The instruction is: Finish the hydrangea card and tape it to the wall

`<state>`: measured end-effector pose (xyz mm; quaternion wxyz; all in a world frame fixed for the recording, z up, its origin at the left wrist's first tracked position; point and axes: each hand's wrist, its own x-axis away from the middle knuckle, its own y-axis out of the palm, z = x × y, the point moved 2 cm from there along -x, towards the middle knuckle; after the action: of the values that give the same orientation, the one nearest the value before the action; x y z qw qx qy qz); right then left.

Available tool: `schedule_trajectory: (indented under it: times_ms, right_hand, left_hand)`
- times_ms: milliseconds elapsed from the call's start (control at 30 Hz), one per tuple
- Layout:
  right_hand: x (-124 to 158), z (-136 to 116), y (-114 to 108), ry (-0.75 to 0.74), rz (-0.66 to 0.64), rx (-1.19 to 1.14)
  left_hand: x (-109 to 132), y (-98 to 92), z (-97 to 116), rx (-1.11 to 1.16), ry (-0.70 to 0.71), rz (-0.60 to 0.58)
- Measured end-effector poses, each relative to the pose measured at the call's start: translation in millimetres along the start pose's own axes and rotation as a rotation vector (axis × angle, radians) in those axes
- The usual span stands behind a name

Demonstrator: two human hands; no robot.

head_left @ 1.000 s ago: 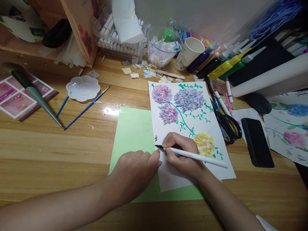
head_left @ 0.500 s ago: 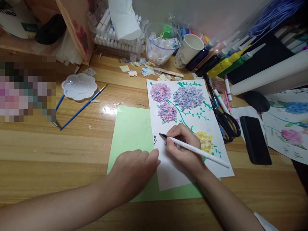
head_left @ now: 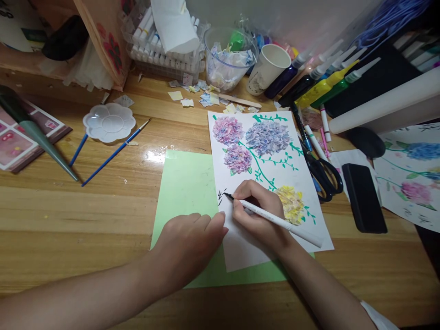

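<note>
My right hand [head_left: 257, 213] is closed around a white marker [head_left: 282, 222] in a writing grip. The marker's black tip meets the white paper [head_left: 240, 247] near its left edge, beside some short black strokes [head_left: 220, 196]. On this paper are pink, purple-blue and yellow crumpled-paper flowers [head_left: 268, 138] with green drawn stems and leaves. My left hand [head_left: 192, 243] is curled into a loose fist, its thumb side at the paper's left edge; the undersides of its fingers are hidden. A light green sheet [head_left: 182, 183] lies beneath the white paper.
Left stand a flower-shaped white palette [head_left: 109, 122] and blue paintbrushes [head_left: 117, 151]. Behind are a marker box [head_left: 165, 59], a plastic tub [head_left: 228, 64], a paper cup [head_left: 268, 68] and paint bottles [head_left: 330, 82]. Right lie black scissors [head_left: 323, 176], a phone [head_left: 364, 198] and another flower picture [head_left: 412, 174].
The marker tip has shifted slightly left, and another small black mark shows by the strokes. My left hand has stayed nearly in place. The camera view has moved a little.
</note>
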<state>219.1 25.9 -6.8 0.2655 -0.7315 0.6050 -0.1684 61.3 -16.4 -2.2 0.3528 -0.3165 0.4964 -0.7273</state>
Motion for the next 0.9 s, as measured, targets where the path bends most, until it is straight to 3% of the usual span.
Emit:
schedule_trajectory:
  times_ms: [133, 900]
  right_hand:
    - [-0.3, -0.2, -1.5, -0.001, 0.077, -0.003]
    - [1.1, -3.5, 0.4, -0.027, 0.005, -0.001]
  left_hand:
    - [-0.7, 0.5, -0.3, -0.001, 0.001, 0.008]
    - [0.4, 0.3, 0.5, 0.013, -0.009, -0.006]
